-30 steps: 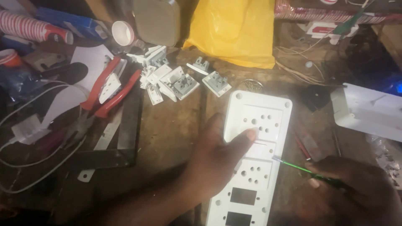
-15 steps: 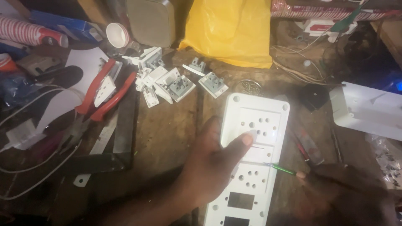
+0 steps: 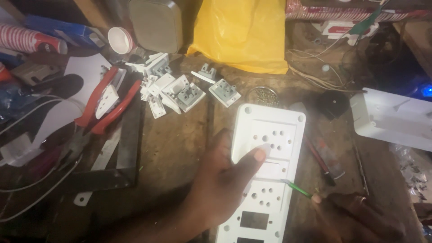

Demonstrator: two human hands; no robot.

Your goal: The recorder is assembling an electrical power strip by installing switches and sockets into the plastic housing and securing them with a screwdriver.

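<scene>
White plastic forms the socket faceplate (image 3: 270, 166), a long rectangular panel lying flat on the wooden desk (image 3: 175, 148) in the head view. Its long axis runs from the lower centre of the frame up and slightly to the right; the upper short end, with a screw hole at each corner, points toward the yellow plastic bag (image 3: 243, 31), and the lower end runs out of the bottom edge. Groups of round pin holes sit in the upper and middle sections; rectangular cut-outs sit in the lower section.

Left hand (image 3: 220, 189): laid on the left edge of the faceplate, thumb stretched across the face just below the upper hole group. The grip is flat and pressing, not closed around anything.

Right hand (image 3: 360, 216): at the lower right, just beside the faceplate. Its grip is closed on a thin green-shafted screwdriver (image 3: 299, 189). The shaft points up and to the left, and its tip lies over the right edge of the faceplate at the middle section.

Surroundings: red-handled pliers (image 3: 105, 105) lie well apart to the left. Loose white socket modules (image 3: 184, 92) lie in a cluster above the faceplate. A white box housing (image 3: 396, 119) rests at the right.
</scene>
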